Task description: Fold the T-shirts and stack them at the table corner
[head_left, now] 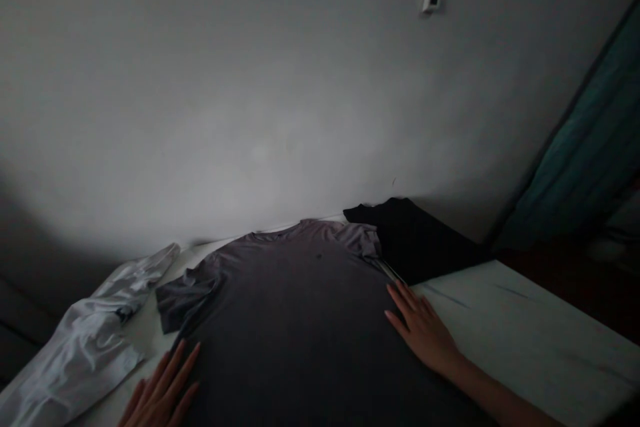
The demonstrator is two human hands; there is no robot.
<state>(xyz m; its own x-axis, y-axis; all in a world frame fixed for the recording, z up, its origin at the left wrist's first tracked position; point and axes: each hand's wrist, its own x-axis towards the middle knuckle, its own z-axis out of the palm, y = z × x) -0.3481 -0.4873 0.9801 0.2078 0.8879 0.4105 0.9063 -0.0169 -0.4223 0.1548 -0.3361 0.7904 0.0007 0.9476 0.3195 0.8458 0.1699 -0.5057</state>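
Note:
A dark grey T-shirt (295, 320) lies spread out on a white table, its collar toward the wall and its sleeves out to both sides. My left hand (163, 390) rests at the shirt's left side, fingers stretched out and slightly spread; its lower part is cut off by the frame edge. On the right side edge of the shirt lies my right hand (423, 327), flat, with the fingers extended and the thumb apart. Neither hand grips the cloth. The shirt's lower part runs out of view.
Crumpled white clothing (85, 347) lies along the table's left side. A folded black garment (420, 240) sits at the back right, against the wall. The white table (520, 320) shows at right. Beyond it hangs a teal curtain (585, 133). A small white device (431, 1) is on the wall.

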